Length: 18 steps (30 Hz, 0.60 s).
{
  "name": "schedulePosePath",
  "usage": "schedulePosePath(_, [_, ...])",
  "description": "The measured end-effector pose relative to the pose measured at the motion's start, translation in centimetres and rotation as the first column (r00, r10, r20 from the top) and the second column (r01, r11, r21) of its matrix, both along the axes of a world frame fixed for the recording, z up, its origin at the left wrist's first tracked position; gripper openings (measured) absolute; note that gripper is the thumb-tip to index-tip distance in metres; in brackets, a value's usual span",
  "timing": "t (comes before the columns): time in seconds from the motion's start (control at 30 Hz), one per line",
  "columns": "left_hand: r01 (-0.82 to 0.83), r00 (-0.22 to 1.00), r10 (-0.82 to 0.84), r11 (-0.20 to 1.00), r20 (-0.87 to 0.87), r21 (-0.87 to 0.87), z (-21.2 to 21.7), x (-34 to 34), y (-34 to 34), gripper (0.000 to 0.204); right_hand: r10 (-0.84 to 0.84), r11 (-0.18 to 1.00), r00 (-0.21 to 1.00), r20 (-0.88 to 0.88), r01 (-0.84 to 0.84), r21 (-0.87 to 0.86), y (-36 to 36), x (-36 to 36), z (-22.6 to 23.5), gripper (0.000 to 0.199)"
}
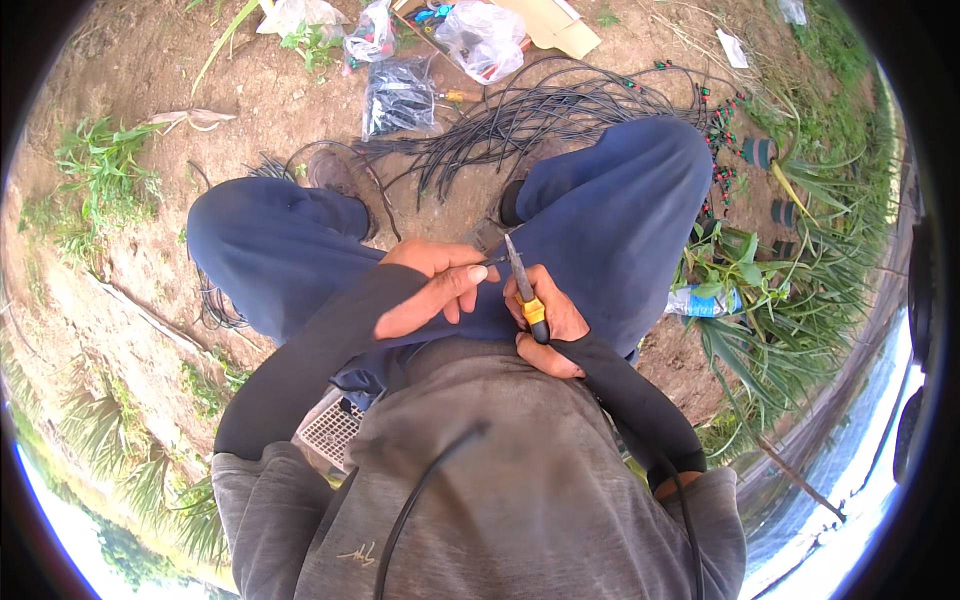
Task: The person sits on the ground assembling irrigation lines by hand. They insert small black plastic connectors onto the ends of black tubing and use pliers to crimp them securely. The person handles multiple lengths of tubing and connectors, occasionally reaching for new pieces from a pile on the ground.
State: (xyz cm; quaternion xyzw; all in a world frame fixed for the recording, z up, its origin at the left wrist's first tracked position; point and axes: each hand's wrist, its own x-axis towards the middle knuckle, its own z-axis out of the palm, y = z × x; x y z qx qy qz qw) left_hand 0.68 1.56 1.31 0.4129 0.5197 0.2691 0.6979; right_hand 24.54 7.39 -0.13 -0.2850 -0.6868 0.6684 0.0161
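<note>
My left hand (435, 285) is closed, pinching a thin black tube (494, 261) between thumb and fingertips above my lap. Fingers of my right hand (552, 315) wrap round a pointed tool (534, 306) with a yellow-and-black handle and a tapering grey metal end. That end points up and away from me, right beside the tip of the black tube. I cannot tell whether the metal touches the tube, nor exactly what kind of tool it is.
A tangle of thin black tubing (520, 118) lies beyond my feet, with small red-and-green fittings (722, 130) at its right. A clear bag of black pieces (398, 98), plastic bags (482, 38) and cardboard (556, 28) lie farther off. Plants (800, 290) grow at the right.
</note>
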Motion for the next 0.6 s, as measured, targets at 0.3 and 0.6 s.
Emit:
schedulePosePath(0.3, [0.211,0.831,-0.027,0.939,0.556,-0.271,0.6,-1.5,-0.5,0.037,0.148,0.976,0.987,-0.068,-0.135,0.169,-0.1,0.2,-0.4,0.048])
schedulePosePath(0.6, [0.100,0.989,-0.096,0.995,-0.110,0.032,2.4,-0.2,-0.9,0.023,0.154,0.980,0.988,-0.001,-0.153,0.127,-0.4,0.0,0.2,0.046])
